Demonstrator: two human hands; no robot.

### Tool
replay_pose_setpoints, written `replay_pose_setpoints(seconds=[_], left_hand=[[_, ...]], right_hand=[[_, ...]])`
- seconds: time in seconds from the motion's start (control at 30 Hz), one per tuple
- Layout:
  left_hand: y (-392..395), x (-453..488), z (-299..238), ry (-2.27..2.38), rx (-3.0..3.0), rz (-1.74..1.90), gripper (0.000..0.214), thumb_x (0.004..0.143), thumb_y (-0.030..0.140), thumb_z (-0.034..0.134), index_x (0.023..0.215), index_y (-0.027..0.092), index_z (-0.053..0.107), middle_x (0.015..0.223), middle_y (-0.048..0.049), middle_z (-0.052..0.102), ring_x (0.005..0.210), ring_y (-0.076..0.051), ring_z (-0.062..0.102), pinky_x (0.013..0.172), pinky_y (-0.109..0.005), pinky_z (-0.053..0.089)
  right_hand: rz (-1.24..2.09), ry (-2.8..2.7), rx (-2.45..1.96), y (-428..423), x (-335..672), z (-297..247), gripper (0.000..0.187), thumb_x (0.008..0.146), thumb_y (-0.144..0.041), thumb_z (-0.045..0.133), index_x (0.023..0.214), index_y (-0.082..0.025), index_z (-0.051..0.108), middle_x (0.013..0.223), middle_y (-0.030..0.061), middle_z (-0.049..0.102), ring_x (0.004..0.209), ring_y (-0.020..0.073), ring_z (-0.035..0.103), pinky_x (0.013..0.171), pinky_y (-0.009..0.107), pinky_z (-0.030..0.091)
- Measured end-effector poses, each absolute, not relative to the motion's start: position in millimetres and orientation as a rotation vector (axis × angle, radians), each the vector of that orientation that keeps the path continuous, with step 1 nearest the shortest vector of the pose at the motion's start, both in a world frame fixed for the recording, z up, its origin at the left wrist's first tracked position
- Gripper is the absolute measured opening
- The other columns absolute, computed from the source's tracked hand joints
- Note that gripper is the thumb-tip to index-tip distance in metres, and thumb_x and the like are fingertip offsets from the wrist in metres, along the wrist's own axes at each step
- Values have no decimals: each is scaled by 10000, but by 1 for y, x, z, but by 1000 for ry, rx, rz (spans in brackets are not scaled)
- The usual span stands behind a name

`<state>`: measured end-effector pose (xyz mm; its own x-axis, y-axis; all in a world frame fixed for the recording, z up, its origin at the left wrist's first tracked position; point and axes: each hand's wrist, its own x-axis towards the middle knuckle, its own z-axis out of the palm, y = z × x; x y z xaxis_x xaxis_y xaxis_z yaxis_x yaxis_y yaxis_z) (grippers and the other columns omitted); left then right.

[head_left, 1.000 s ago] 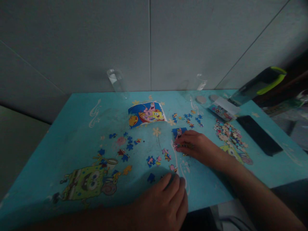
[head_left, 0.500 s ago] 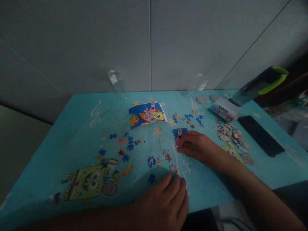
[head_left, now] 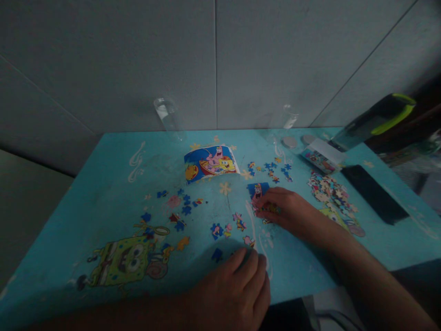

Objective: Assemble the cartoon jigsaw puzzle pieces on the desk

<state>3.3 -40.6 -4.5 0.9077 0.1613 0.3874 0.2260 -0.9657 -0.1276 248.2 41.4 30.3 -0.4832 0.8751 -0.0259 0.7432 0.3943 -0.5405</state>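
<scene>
My right hand point(head_left: 284, 207) reaches over a partly joined jigsaw puzzle point(head_left: 258, 189), blue with a pink figure. Thumb and forefinger pinch at a puzzle piece along its lower edge, and the fingers hide part of the joined section. Near the front edge lies my left hand point(head_left: 241, 285), its fingers curled together and their undersides hidden. Just beyond it are loose puzzle pieces point(head_left: 217, 231), some pink and some blue. A dark blue piece point(head_left: 217, 255) lies beside its knuckles. The printed picture sheet point(head_left: 212, 164), slightly curved, rests farther back.
More loose pieces point(head_left: 186, 204) are scattered to the left, with others point(head_left: 268, 166) behind the right hand. A heap of pieces point(head_left: 332, 195), a small box point(head_left: 319, 158), a black phone-like slab point(head_left: 375, 194) and a bottle point(head_left: 368, 122) stand right. Clear tubes point(head_left: 168, 119) lean by the wall.
My right thumb and fingertips have shifted slightly over the puzzle's lower edge. The left hand stays where it was.
</scene>
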Motion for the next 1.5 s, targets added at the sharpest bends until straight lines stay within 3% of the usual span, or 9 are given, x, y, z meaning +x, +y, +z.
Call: replay_pose_setpoints(seconds=[0.27,0.77,1.23,1.5], left_hand=[[-40,4,-4,-284,-2906,-552,343,987,300,564,1208,61,671,1257,-202,690,1159,-328,659,1015,-484,490],[-39,4,1,-283,-2906,-537,334,993,290,550,1197,60,679,1242,-205,695,1143,-318,666,1026,-481,483],[-38,4,5,-290,-2916,-539,324,999,277,552,1191,52,685,1245,-214,691,1143,-332,672,1010,-484,504],[-38,4,4,-298,-2922,-547,317,1004,276,547,1183,56,689,1231,-213,698,1140,-334,673,1010,-492,500]], right_hand=[[660,-2301,-1446,45,257,38,201,1027,-269,542,1068,-262,739,1049,41,735,958,190,681,878,349,537],[627,-2454,-1417,42,249,29,255,960,-360,682,1191,-264,728,1164,72,716,1097,242,664,1003,412,538],[783,-2380,-1353,41,244,32,100,952,-240,681,1052,-238,684,974,17,717,900,167,675,836,306,531],[755,-2361,-1258,37,234,25,107,997,-260,623,1069,-235,698,1032,32,727,965,173,680,873,316,535]])
